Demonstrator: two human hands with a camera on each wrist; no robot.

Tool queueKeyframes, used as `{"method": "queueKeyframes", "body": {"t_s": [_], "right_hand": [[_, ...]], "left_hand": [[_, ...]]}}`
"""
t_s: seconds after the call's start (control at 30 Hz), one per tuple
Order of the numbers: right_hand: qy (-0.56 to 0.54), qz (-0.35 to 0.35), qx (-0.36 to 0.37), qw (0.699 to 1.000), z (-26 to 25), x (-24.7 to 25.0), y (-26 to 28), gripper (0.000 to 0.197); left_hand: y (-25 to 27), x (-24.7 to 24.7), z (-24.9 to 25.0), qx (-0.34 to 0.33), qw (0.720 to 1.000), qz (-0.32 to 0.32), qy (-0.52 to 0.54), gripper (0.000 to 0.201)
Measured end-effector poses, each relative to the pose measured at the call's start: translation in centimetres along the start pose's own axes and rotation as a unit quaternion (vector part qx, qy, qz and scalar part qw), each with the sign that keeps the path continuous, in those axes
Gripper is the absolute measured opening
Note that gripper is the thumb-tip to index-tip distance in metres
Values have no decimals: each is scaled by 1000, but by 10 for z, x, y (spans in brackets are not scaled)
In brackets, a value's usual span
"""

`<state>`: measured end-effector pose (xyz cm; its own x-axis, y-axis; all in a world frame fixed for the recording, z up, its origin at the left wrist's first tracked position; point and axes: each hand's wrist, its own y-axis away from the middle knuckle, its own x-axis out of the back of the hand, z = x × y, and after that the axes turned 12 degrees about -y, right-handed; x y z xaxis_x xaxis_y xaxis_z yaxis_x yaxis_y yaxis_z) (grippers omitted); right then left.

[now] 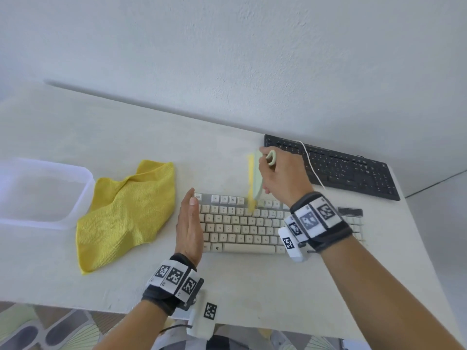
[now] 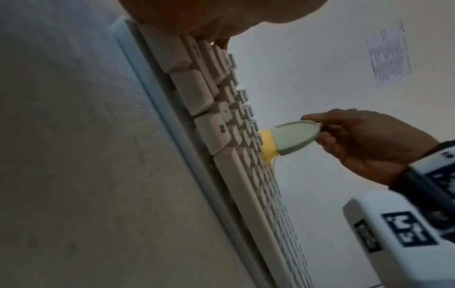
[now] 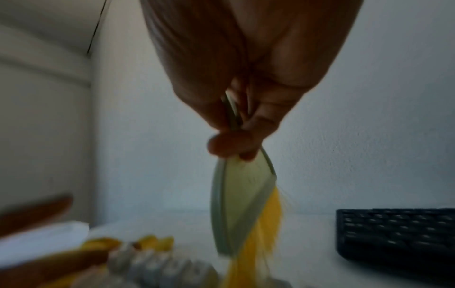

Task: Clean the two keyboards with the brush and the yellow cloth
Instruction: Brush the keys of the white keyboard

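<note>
Brush (image 1: 255, 181) bristles on beige keyboard (image 1: 242, 228), QWERTY keys

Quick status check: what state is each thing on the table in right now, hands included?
White keyboard: flat, being brushed.
Brush: yellow bristles on the upper key rows.
Right hand: grips the brush.
Left hand: flat against the white keyboard's left end.
Yellow cloth: crumpled, untouched.
Black keyboard: untouched.
Plastic container: open.

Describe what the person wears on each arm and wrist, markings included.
Both forearms are bare, with no sleeves. Each wrist carries a dark grey fabric band wrapped with white panels printed with black square fiducial markers. A white boxy camera module bearing its own marker hangs under each wrist, and a thin black cable trails from the left one. The hands are ungloved.
</note>
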<state>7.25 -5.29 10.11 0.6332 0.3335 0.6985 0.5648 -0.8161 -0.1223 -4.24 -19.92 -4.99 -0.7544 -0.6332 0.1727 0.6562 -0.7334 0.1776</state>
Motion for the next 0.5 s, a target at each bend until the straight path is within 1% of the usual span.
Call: {"method": "queueKeyframes", "body": {"t_s": [0.07,0.13,0.17,0.23,0.3,0.33,0.47,0.5], "right_hand": [[-15,43,31,998,3,-4,-2,37],[-66,68,1,996,4,4,-4,33],[-89,65,-18,994,5,9,-4,30],[-106,22,-42,993,3,19,-1,26],[-73,-38,-55,995,2,17,1,26],[-50,-44,-50,997,2,12,1,27],[-14,25,36,999,6,-5,-2,37],[-28,42,34,998,8,-3,-2,37]], "left_hand": [[0,0,1,2,1000,-3,0,107],[0,1,1,5,1000,-5,8,107],[0,2,1,7,1000,-6,11,107],[0,1,1,5,1000,-7,8,102],[1,1,2,1,1000,-5,5,98],[1,1,2,0,1000,-5,4,97],[0,2,1,-2,1000,-2,7,97],[0,2,0,-3,1000,-3,11,93]]}}
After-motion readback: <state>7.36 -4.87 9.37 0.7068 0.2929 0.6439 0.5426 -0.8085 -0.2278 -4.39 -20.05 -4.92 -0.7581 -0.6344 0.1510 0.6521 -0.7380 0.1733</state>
